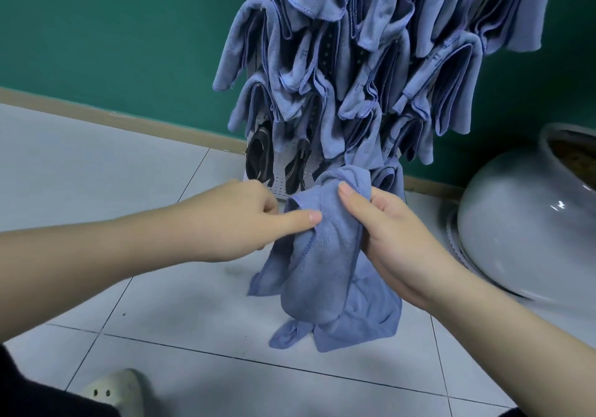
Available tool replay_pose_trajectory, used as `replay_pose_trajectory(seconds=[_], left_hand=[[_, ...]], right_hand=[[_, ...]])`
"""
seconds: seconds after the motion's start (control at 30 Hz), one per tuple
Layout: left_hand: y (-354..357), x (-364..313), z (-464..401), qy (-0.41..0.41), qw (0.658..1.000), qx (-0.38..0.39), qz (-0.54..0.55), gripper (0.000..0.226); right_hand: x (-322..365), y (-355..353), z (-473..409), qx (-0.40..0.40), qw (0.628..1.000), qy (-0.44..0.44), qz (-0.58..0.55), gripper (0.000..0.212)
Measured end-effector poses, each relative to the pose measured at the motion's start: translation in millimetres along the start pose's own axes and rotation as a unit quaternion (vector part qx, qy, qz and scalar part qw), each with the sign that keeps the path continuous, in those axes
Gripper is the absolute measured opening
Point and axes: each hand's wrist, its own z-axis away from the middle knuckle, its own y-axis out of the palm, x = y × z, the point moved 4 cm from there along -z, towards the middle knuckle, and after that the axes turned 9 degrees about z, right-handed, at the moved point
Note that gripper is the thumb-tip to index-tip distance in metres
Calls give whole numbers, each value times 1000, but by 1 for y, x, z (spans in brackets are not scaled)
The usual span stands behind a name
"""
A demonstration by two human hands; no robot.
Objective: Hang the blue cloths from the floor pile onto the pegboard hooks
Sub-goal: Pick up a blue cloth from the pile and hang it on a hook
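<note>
A: What do your 2 hands hold?

B: Your right hand (pixel 392 239) grips the blue cloth (pixel 329 268) at its bunched top; your left hand (pixel 245 219) pinches its edge, thumb lying on the fabric.

A: Where is the cloth?

B: It hangs over the floor (pixel 193 336), below the pegboard (pixel 280 171) at 12 o'clock. Hung cloths (pixel 371 61) cover the board. A grey bowl (pixel 522 223) sits at 3 o'clock.

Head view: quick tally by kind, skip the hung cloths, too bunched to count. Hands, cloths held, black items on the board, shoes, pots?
Hands: 2 (left hand, right hand)
Blue cloth held: 1
Black items on the pegboard: 2
Shoe: 1
Grey pot: 1
Total: 7
</note>
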Motion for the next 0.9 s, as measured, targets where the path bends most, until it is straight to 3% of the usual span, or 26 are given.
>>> replay_pose_trajectory(seconds=[0.17,0.37,0.47,0.73,0.9], left_hand=[[2,-5,2,50,996,-20,72,61],[5,-8,4,113,983,-36,139,50],[4,-8,5,140,974,-78,160,31],[-8,-8,4,150,964,-166,143,35],[-15,-7,3,132,952,-171,218,32]], right_hand=[[-1,4,4,3,1000,-4,-14,39],[-3,13,8,23,999,-8,-36,37],[-4,13,8,12,1000,-4,-13,35],[-4,-3,1,-106,989,-18,104,32],[-4,-22,-9,-176,971,-29,162,33]])
